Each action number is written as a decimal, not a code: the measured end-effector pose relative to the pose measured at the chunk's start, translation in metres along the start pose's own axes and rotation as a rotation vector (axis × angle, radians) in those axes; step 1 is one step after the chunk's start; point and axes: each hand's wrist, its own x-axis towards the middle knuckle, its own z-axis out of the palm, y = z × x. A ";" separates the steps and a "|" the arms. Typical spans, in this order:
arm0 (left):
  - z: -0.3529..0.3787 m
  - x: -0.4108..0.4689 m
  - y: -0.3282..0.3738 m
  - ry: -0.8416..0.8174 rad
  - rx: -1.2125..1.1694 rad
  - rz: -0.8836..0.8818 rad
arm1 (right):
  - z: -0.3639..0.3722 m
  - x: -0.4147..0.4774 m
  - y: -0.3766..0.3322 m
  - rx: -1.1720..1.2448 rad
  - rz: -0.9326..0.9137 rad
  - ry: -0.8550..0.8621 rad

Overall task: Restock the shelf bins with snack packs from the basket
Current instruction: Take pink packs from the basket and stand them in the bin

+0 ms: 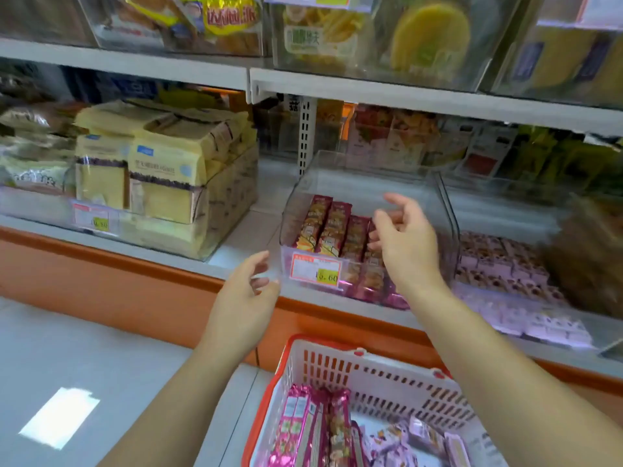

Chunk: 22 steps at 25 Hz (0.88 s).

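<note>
Shelf bins [337,170] line orange-edged store shelf [251,227]

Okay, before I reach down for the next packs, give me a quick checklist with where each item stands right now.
1. Hands free: left hand and right hand both open, holding nothing. Ok.
2. Room in the clear bin: space behind the red packs. Ok.
3. Stock in the basket: pink packs and lilac packs. Ok.
4. Pink packs match the bin's red packs: print blurred. Cannot tell.
5. Price tag on bin front. Ok.
</note>
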 end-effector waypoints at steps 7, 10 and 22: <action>0.057 -0.087 -0.048 -0.362 0.146 -0.074 | -0.040 -0.160 0.155 -0.289 0.628 -0.382; 0.083 -0.125 -0.084 -0.568 0.249 -0.196 | -0.044 -0.215 0.206 -0.474 0.801 -0.691; 0.095 -0.157 -0.138 -0.553 0.369 -0.405 | -0.022 -0.265 0.225 -0.523 0.661 -0.682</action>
